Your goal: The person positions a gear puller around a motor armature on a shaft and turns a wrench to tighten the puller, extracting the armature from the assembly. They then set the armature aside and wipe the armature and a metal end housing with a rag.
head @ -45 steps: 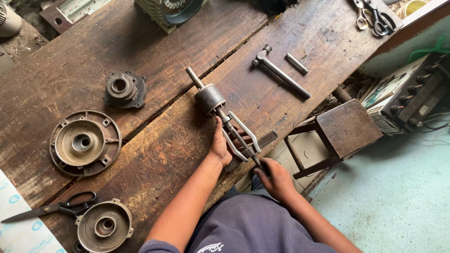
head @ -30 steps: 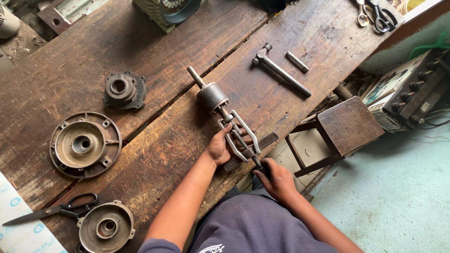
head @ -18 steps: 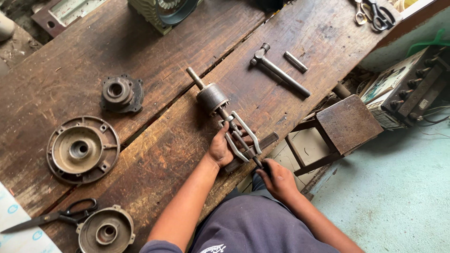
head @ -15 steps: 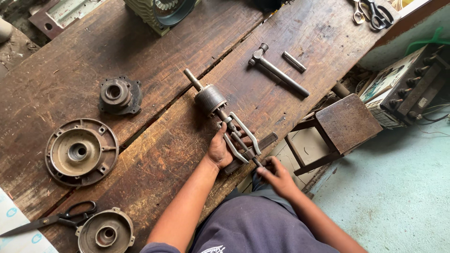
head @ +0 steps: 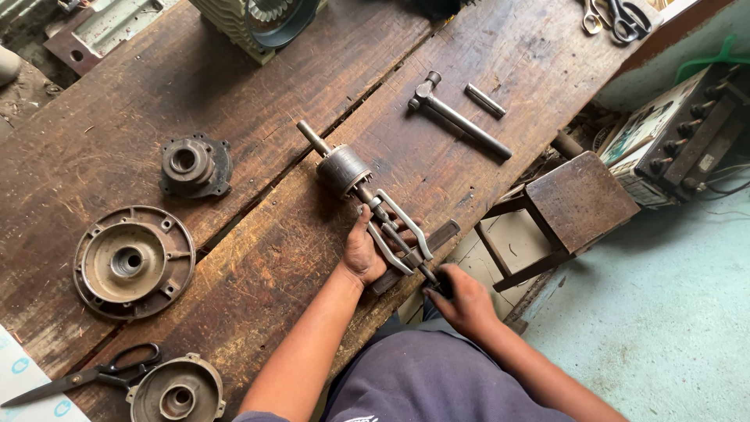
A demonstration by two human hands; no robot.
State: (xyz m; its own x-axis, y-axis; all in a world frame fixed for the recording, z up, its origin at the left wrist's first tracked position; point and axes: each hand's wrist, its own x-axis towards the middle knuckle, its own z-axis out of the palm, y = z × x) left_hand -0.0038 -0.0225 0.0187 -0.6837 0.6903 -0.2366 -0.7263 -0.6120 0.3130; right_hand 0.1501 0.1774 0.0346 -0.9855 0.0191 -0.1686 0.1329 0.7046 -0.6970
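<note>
**Inspector:** Where does the work piece lie?

**Assistant:** The motor rotor (head: 342, 169) lies on its side on the wooden workbench (head: 258, 258), near the middle, its shaft slanting from upper left to lower right. A metal gear puller (head: 394, 234) is fitted over the shaft's near end, its arms running along the shaft towards the rotor body.

**Inspector:** Hands?

**Assistant:** The left hand (head: 364, 252) has its fingers curled round the puller's arms, palm resting on the bench. The right hand (head: 465, 297) sits at the bench edge with its fingers bunched on the puller's screw end (the exact pinch is hidden behind the knuckles, so I cannot tell it closely).

**Inspector:** Surroundings?

**Assistant:** Left of the rotor: a small bearing housing (head: 194, 165), and below it a round end cover (head: 133, 262). A second end cover (head: 176, 393) sits at the lower edge, just beside black-handled scissors (head: 86, 377). Beyond the rotor lie a hammer (head: 457, 116) and a short steel rod (head: 485, 100), near each other but apart. A wooden stool (head: 580, 205) stands on the floor right of the bench.
</note>
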